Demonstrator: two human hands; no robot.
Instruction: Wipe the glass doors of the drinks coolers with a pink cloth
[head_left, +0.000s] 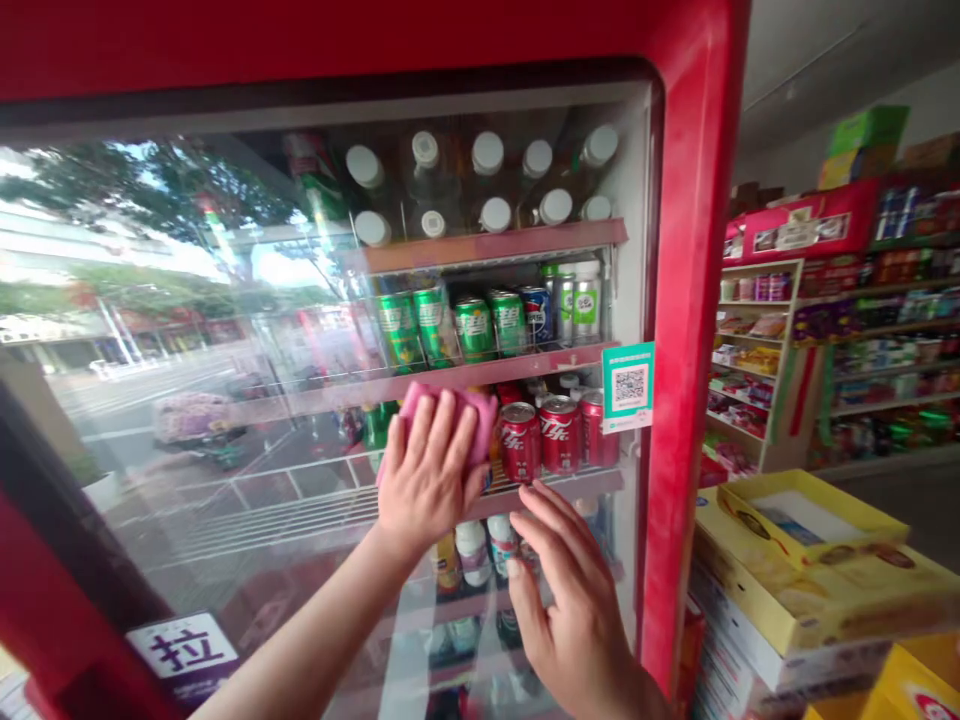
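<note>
My left hand [429, 470] holds a pink cloth [415, 402] against the glass door [300, 540] of a red drinks fridge, its fingers stretched over the cloth. To the right and slightly lower, my right hand [574, 600] is empty with its fingers apart and slightly bent. It is in front of the glass; whether its fingertips touch the pane I cannot tell. Behind the door, near both hands, stand red soda cans [559, 435]. Green cans [474, 328] line the shelf above, and white-capped bottles [487, 155] fill the top one.
The fridge's red frame [686, 400] runs along the right. A QR code sticker [628, 388] is on the glass, and a white pull label [182, 648] is at lower left. Yellow cartons [817, 590] are stacked beside the fridge. Store shelves [892, 350] stand behind. The glass reflects a street.
</note>
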